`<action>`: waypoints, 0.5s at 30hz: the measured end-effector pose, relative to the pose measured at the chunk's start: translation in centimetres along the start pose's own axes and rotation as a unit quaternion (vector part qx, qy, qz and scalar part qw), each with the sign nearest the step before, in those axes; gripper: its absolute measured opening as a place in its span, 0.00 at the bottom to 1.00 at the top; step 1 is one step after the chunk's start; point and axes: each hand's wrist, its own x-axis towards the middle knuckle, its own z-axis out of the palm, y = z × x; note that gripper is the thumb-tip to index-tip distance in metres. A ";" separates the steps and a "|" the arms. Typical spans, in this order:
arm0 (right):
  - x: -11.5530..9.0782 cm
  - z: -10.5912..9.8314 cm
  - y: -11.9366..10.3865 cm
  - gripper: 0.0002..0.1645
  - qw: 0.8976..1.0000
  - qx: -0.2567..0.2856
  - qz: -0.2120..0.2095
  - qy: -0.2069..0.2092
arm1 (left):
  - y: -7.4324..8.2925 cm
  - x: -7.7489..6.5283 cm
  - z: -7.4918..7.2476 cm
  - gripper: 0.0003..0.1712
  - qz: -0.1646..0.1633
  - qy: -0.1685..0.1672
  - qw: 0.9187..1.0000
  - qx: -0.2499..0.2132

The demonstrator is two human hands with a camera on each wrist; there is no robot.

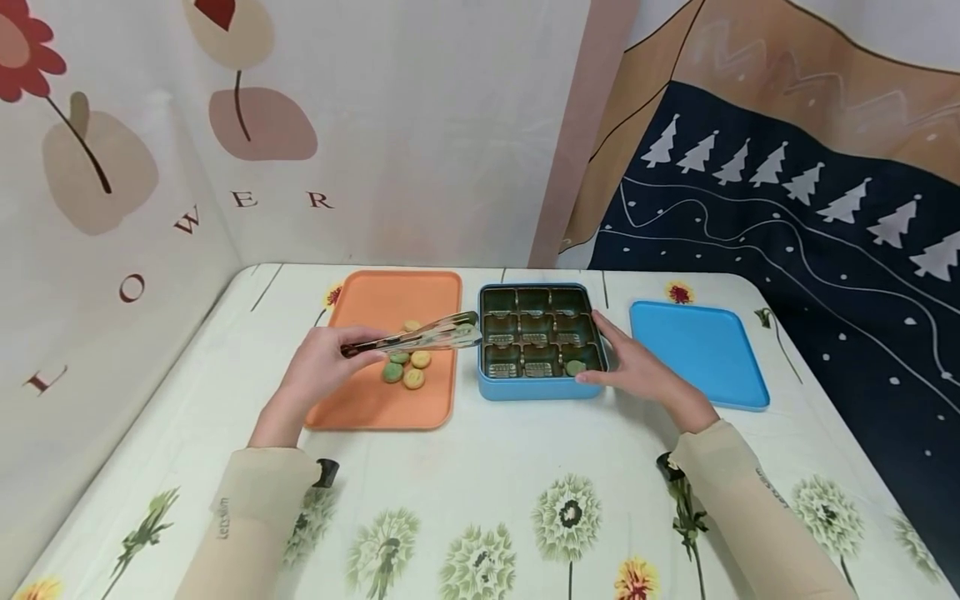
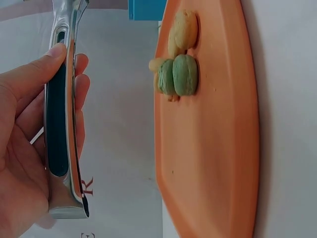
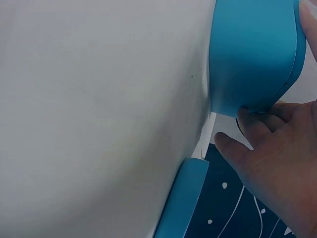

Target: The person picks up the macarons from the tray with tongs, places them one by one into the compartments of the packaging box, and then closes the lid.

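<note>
The left hand [image 1: 318,367] grips metal tongs [image 1: 420,337], fingers curled round the handle, w/ the tips closed together above the orange tray [image 1: 375,408] near the cookies [image 1: 407,367]. The right hand [image 1: 637,371] rests against the blue tin [image 1: 536,389], fingers straight & touching its right side. One green cookie [image 1: 575,367] lies in the tin's front right compartment; the blue lid [image 1: 697,354] lies just beside.

Shiny metal tongs [image 1: 420,337]; matt plastic tray [image 1: 375,404].
</note>
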 end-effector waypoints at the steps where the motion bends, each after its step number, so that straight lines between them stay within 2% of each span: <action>1: 0.0 0.0 0.0 0.66 1.000 -0.001 -0.001 0.000 | 0.1 0.1 0.1 0.17 0.001 0.000 1.000 -0.001; 6: 0.0 0.0 0.1 0.67 1.000 -0.005 -0.006 0.001 | 0.5 0.4 0.5 0.16 0.009 0.004 1.000 0.002; 15: 0.0 0.0 0.0 0.67 1.000 0.002 -0.005 -0.001 | 1.3 0.9 1.1 0.17 0.001 -0.004 1.000 0.006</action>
